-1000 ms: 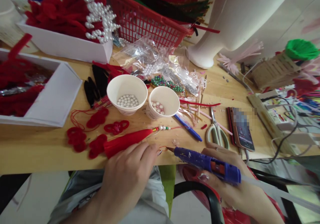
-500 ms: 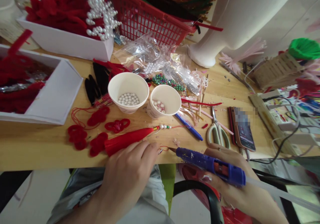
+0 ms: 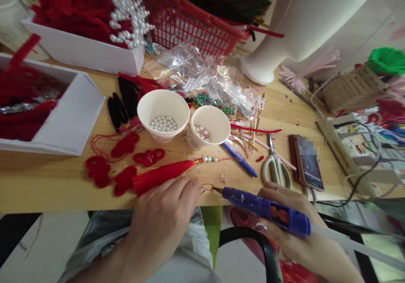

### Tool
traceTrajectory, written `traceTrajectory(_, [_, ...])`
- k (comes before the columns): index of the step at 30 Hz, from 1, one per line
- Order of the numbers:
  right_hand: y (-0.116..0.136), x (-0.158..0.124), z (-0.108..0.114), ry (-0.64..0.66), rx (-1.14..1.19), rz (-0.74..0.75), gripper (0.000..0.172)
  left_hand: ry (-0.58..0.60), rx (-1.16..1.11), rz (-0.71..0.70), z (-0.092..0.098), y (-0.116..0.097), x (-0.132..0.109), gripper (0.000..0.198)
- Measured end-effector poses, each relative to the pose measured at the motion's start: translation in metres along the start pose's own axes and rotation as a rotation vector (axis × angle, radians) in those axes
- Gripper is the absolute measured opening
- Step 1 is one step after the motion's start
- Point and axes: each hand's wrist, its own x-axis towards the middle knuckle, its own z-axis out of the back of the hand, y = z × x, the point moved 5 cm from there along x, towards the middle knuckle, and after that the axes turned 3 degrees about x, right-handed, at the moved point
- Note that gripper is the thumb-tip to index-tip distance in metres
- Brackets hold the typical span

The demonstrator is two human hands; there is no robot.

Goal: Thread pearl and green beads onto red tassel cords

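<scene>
My right hand (image 3: 294, 228) is wrapped round a blue glue gun (image 3: 253, 203) with a clear glue stick out of its back. The gun's nozzle touches or nearly touches a small red cord loop (image 3: 208, 186). By that loop, my left hand (image 3: 167, 209) is closed in a pinch at the table's front edge; a small shiny piece shows at its fingertips, too small to name. Just behind my left hand lies a red tassel (image 3: 163, 176) with a few beads (image 3: 209, 159) at its top. Red fuzzy knots (image 3: 98, 171) lie left of the tassel.
Two paper cups (image 3: 163, 116) (image 3: 210, 127) hold beads. Right of them are a blue pen (image 3: 241, 160), scissors (image 3: 276, 167) and a phone (image 3: 308, 163). White boxes (image 3: 68, 114), a red basket (image 3: 190, 21) and a white mannequin stand (image 3: 262, 63) stand farther back.
</scene>
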Motion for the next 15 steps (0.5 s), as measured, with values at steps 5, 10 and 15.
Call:
traceTrajectory(5, [-0.0031,-0.0021,0.0015,0.005,0.001,-0.025,0.046,-0.002,-0.001,0.009,0.0008,-0.0001,-0.0007,0.021])
traceTrajectory(10, [-0.0002,-0.0002,0.0029,-0.012,-0.025,-0.025,0.051,0.002,-0.005,-0.004,0.0001,-0.0003,-0.0006,0.022])
traceTrajectory(15, [0.0050,0.0025,0.0029,0.026,-0.013,0.000,0.049,0.019,-0.010,-0.011,-0.0013,-0.0005,-0.0006,0.026])
